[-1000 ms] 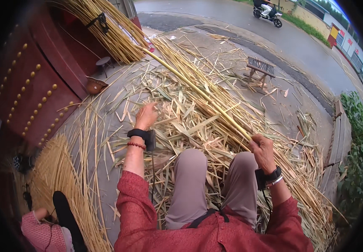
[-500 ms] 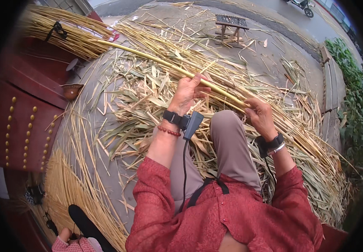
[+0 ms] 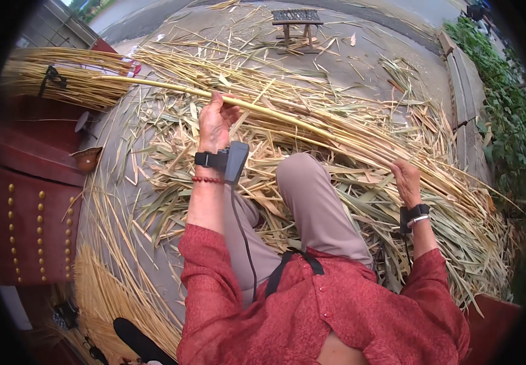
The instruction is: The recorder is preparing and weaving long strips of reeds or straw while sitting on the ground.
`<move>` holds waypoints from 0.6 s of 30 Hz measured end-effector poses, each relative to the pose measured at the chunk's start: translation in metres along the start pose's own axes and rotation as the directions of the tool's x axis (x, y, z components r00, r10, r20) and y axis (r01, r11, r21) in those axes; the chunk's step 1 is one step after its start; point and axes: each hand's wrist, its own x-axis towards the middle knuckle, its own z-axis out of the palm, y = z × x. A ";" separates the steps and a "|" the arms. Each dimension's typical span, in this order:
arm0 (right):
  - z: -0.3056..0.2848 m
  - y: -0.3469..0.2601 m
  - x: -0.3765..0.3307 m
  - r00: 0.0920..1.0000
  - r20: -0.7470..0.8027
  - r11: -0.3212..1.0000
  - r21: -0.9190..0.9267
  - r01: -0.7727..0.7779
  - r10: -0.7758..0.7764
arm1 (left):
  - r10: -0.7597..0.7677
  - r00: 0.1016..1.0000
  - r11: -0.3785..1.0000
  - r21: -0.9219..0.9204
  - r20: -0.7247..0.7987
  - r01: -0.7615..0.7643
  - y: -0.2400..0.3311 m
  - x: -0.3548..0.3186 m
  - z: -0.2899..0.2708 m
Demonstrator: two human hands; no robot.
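Two hands (image 3: pixel 214 125), one stool (image 3: pixel 298 21), one tied bundle (image 3: pixel 62 82)

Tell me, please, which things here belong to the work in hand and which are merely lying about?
In hand:
left hand gripping the long yellow stalk
right hand on the same stalk
loose stalks and leaves

Lying about:
tied bundle
small wooden stool
studded red door

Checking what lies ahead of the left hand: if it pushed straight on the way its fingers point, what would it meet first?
Probably the scattered reed stalks just beyond the long stalk that the left hand grips; depth is unclear.
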 end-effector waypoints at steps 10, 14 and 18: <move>0.030 -0.050 0.009 0.997 0.037 0.991 0.123 0.058 -0.063 | 0.009 0.970 0.997 0.079 -0.242 0.011 0.032 0.004 -0.058; 0.056 -0.100 0.024 0.977 -0.038 0.971 0.113 0.211 -0.208 | 0.336 0.941 0.569 0.806 -0.051 -0.160 0.021 -0.028 -0.039; 0.073 -0.143 0.041 0.959 -0.129 0.953 0.138 0.269 -0.252 | 0.519 0.776 0.063 0.889 0.359 -0.454 0.023 -0.065 0.028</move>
